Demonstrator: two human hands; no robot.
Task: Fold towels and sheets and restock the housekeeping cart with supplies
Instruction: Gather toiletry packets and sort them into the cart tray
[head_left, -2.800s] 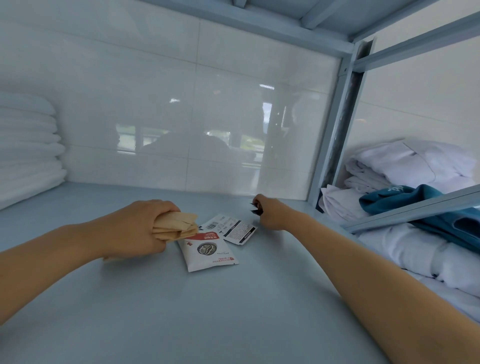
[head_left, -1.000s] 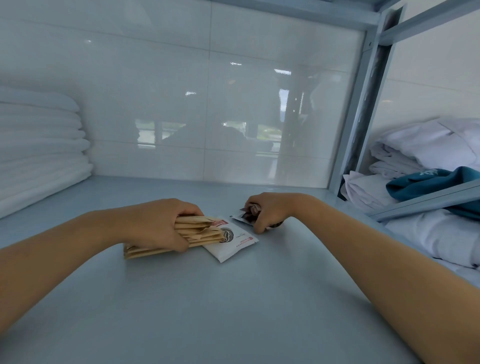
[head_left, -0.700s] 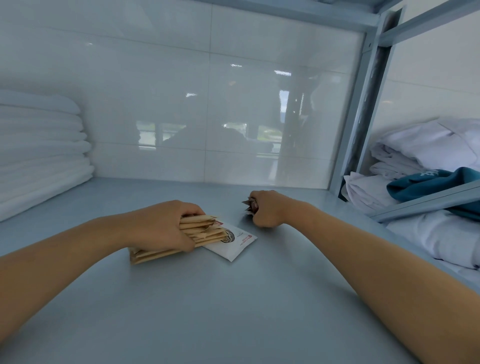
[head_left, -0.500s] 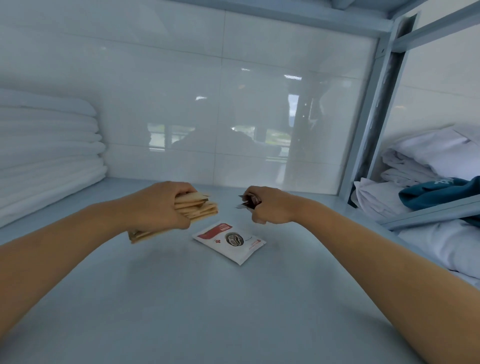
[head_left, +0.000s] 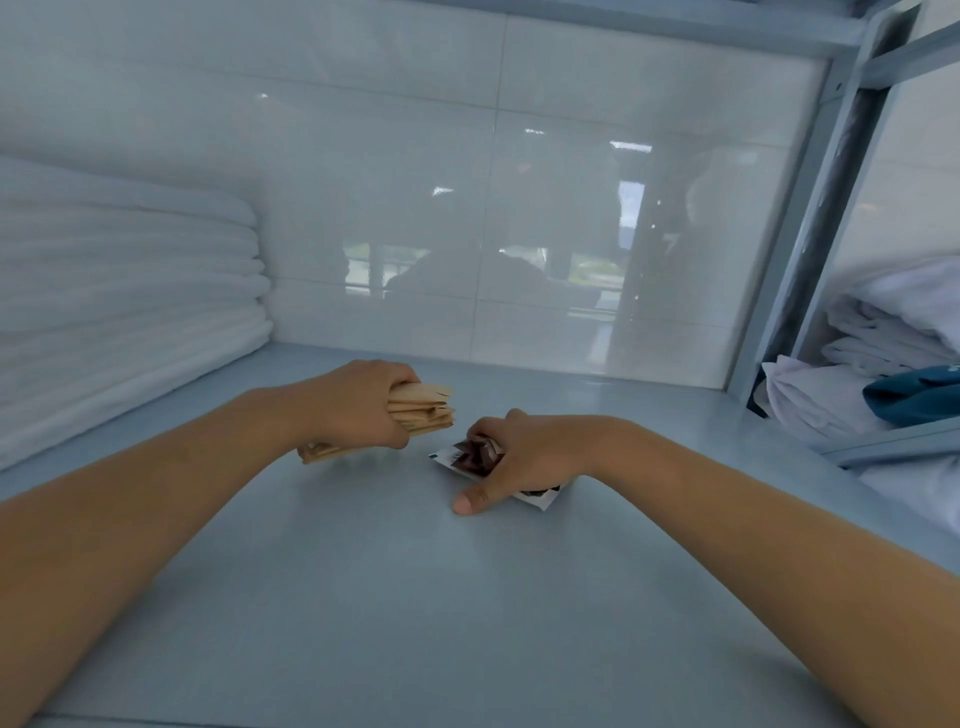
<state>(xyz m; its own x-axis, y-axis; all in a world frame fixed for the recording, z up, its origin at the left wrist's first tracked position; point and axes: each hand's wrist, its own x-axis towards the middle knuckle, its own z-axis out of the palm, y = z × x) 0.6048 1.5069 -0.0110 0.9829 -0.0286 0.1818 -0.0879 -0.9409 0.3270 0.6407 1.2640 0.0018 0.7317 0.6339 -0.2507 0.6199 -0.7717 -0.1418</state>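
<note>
My left hand (head_left: 358, 402) is closed around a bundle of tan paper packets (head_left: 423, 413), held just above the grey-blue shelf (head_left: 415, 597). My right hand (head_left: 524, 457) grips several small dark brown sachets (head_left: 475, 452) and presses down on the white sachet (head_left: 540, 498) lying flat on the shelf. My thumb is stretched along the sachet's near edge. Most of the white sachet is hidden under that hand.
A stack of folded white towels (head_left: 124, 306) fills the shelf's left side. White tiles (head_left: 493, 218) form the back wall. A metal upright (head_left: 826, 208) stands on the right, with crumpled white linen (head_left: 883, 353) and a teal cloth (head_left: 914, 392) beyond it.
My right hand has come down onto the white sachet, which lay uncovered half a second ago. My left hand keeps the tan bundle lifted.
</note>
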